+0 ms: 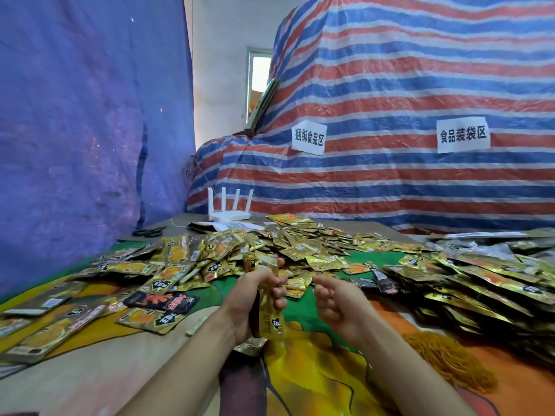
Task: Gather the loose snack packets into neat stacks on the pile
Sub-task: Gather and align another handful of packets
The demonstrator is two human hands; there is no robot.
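A: Step in hand?
B: Mid-gather. Gripping a bunch of gold foil snack packets (268, 291) upright in the left hand (250, 298), with fingers clenched round its middle, just above the beige counter (99, 370).
A: And the right hand (338, 303)?
B: Just beside the bunch, not touching. With fingers loosely curled, released, grasping nothing visible.
A: Where to put it?
B: Onto the layered pile of gold packets (480, 283) at the right, well apart from the bunch. Plenty of loose gold and black packets (168, 265) strewn over the green and orange printed cloth (303, 316), to the left and ahead.
A: Next move?
B: Probably squaring the edges with the right hand first; looks uneven at the bottom. Then carrying across and laying flat, in line with the rows. Slippery foil, so keeping a firm squeeze.
A: Background?
B: White four-antenna router (229, 210) and black scissors (149, 232) at the far edge. Behind those, red, white and blue striped tarp (390, 181) with paper signs (309, 138). Blue sheet (90, 130) at left.
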